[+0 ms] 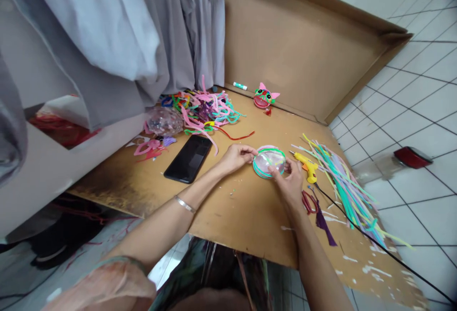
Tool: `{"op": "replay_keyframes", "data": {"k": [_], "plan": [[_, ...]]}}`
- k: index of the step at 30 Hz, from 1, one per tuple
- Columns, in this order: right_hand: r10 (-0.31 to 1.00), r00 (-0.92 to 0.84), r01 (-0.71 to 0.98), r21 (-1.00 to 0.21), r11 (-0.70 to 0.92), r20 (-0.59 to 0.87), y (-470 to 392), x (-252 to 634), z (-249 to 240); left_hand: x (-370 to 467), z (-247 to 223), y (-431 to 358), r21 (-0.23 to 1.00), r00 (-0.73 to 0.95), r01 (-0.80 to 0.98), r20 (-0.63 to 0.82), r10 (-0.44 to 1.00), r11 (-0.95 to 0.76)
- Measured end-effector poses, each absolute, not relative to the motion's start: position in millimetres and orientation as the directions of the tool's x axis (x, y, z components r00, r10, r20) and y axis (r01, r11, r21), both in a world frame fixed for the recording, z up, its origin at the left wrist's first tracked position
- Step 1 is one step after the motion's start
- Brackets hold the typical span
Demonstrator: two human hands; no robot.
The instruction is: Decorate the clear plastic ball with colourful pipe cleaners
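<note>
Between my hands is a clear round plastic piece (267, 161), its rim wrapped in green and turquoise pipe cleaner. My left hand (238, 157) pinches the rim at its left side, fingers closed. From the right, my right hand (290, 178) grips the same piece, with the thumb on its near side and fingers behind. A yellow hot glue gun (307, 166) lies just right of my right hand, nozzle pointing left. Below it are a dark red cord (310, 201) and a purple tassel (324, 228).
Loose pipe cleaners (348, 187) spread at the right, crossed by the glue gun's black cable (378, 242). A black phone (188, 159) lies left, before a tangled pipe cleaner heap (210, 109). A cat-faced craft (264, 97) and glue stick (240, 85) sit by the cardboard wall (285, 35).
</note>
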State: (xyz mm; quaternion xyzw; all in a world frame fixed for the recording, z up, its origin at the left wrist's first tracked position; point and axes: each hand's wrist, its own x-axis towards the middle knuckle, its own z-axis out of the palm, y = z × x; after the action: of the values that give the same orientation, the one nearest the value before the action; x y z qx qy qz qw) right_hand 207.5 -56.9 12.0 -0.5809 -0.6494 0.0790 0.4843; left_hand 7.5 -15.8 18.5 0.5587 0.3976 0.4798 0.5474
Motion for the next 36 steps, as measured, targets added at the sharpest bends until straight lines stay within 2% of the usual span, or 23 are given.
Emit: {"op": "replay_keyframes", "data": {"k": [8, 17, 28, 36], "plan": [[0.825, 0.122, 0.710, -0.629, 0.316, 0.552, -58, 207, 14, 2, 27, -18, 0.991, 0.232, 0.043, 0.112, 0.966, -0.125], [0.827, 0.128, 0.704, -0.637, 0.313, 0.547, -58, 207, 13, 1, 30, -17, 0.999, 0.228, -0.002, 0.037, 0.973, -0.038], [0.822, 0.105, 0.718, -0.615, 0.327, 0.560, -59, 207, 12, 3, 25, -15, 0.999, 0.214, -0.038, 0.042, 0.976, -0.035], [0.824, 0.110, 0.715, -0.620, 0.323, 0.556, -60, 207, 12, 2, 27, -18, 0.994, 0.202, 0.057, 0.083, 0.976, -0.096]]}}
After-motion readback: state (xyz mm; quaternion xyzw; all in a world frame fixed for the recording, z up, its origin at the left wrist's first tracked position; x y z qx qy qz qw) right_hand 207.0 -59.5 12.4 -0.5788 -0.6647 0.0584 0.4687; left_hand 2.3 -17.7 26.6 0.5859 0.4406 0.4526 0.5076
